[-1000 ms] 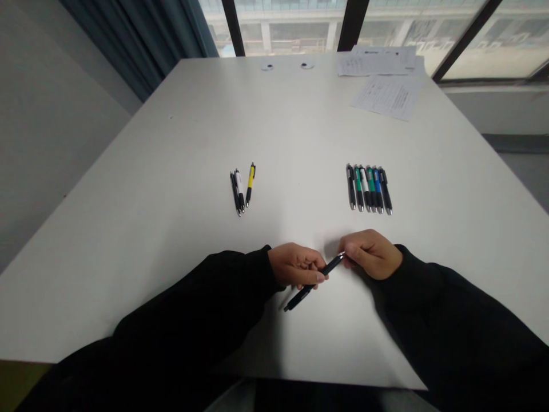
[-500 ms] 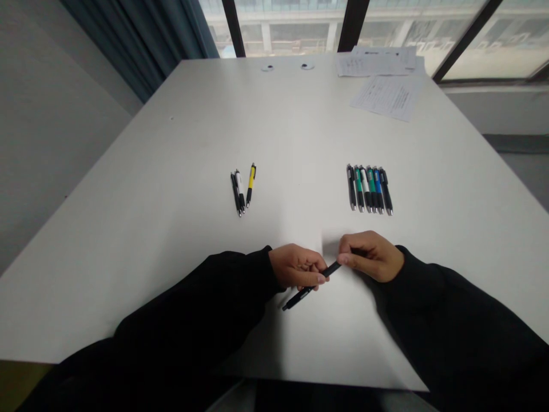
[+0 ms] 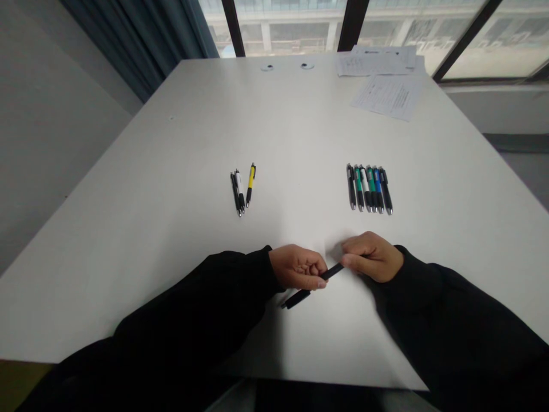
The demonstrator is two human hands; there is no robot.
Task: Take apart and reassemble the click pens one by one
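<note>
A black pen slants between my two hands, low over the near part of the white table. My left hand grips it around the middle, thumb on top and fingers curled beneath. At the pen's upper right end, my right hand pinches the tip between thumb and fingers, which hide that end. Beyond my right hand lies a row of several pens, among them a blue pen and a green pen. Farther off on the left are a yellow pen, a white pen and a black one.
Printed papers lie at the far right of the white table. Two eye-shaped stickers are at its far edge. Behind stand windows, with a blue curtain on the left.
The pen has turned a little about its length, so its clip now shows at the side. My right fingers have closed tighter and shifted slightly right. The other pens have not moved.
</note>
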